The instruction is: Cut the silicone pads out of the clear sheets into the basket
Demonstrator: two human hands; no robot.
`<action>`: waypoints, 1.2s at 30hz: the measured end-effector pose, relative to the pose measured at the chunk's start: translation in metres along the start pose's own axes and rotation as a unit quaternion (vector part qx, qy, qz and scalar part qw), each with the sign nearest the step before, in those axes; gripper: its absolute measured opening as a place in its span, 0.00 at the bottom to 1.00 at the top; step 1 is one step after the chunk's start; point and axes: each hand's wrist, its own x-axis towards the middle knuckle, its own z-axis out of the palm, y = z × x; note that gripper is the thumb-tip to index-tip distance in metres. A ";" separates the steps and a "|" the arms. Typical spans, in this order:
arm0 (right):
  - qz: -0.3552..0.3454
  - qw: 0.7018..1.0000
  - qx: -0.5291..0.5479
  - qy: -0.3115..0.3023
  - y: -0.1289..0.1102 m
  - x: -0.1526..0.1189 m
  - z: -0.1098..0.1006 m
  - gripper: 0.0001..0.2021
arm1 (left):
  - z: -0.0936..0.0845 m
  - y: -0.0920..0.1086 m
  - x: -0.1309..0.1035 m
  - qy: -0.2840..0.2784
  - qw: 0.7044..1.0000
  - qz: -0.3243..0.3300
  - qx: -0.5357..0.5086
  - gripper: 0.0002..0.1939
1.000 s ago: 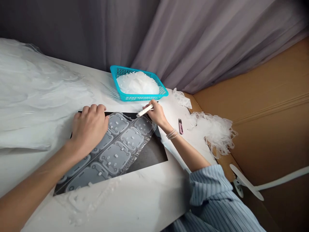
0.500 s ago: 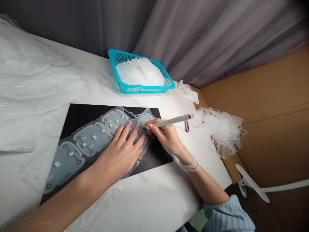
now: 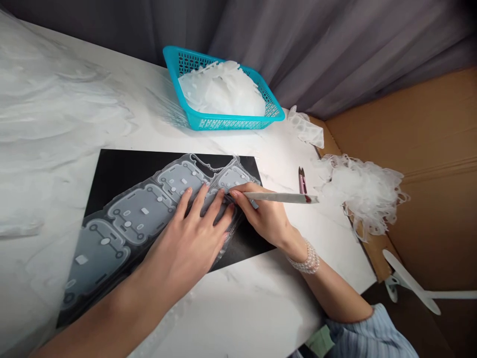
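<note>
My left hand (image 3: 196,231) lies flat with its fingers spread, pressing on a translucent plastic sheet (image 3: 143,209) with rounded panels, slots and small round and square patches. Under the sheet is a black mat (image 3: 115,171). In a pinch between thumb and fingers, my right hand (image 3: 264,214) grips a slim white pen-like tool (image 3: 283,198) with a dark red mark at its rear end. Its tip meets the sheet beside my left fingertips, by the panel at the upper right; the tip itself is mostly hidden by my fingers.
A blue plastic basket (image 3: 238,119) holds a heap of white translucent pieces (image 3: 223,89). Small pink-handled snips (image 3: 302,180) lie right of the mat. Cut-off scraps (image 3: 363,191) pile against the cardboard wall (image 3: 417,134). Stacked translucent sheets (image 3: 55,104) cover the left side.
The tool has swung from slanting upward to nearly level as my right hand turned. My left hand still presses the sheet. The whole view has shifted a little.
</note>
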 end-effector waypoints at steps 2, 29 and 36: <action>-0.001 1.000 -0.011 -0.002 0.000 -0.001 0.001 0.07 | 0.000 0.000 0.000 0.002 1.000 0.005 0.002 0.24; -0.132 0.965 -0.208 -0.089 -0.012 -0.008 0.003 0.13 | 0.009 0.002 -0.003 0.027 0.999 0.028 0.019 0.24; 0.009 0.996 -0.079 0.051 0.005 -0.012 -0.009 0.10 | 0.011 0.002 -0.004 0.020 0.999 0.034 0.024 0.26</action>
